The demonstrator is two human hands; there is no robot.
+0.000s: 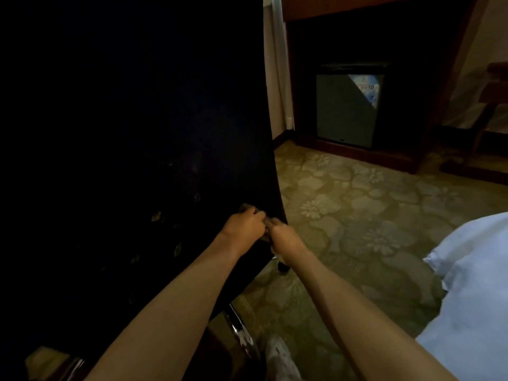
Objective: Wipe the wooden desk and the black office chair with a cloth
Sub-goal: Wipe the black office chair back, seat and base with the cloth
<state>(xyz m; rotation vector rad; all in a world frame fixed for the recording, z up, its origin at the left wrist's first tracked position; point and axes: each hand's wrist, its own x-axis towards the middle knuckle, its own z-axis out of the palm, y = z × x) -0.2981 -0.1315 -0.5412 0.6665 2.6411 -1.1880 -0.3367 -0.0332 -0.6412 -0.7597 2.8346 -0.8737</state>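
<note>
The black office chair [132,149] fills the left half of the view, its backrest close to the camera and very dark. Low on its right edge, my left hand [243,225] and my right hand [284,239] meet, both curled around a small dark cloth [248,208] pressed against the backrest. Only a corner of the cloth shows above my left knuckles. The wooden desk [324,8] appears as a brown edge at the top, with a dark recess beneath it.
A small dark mini fridge [347,108] stands in the recess under the desk. Patterned green carpet [357,204] covers the floor to the right. A white bed corner [475,284] juts in at lower right. Chrome chair legs [239,329] show below.
</note>
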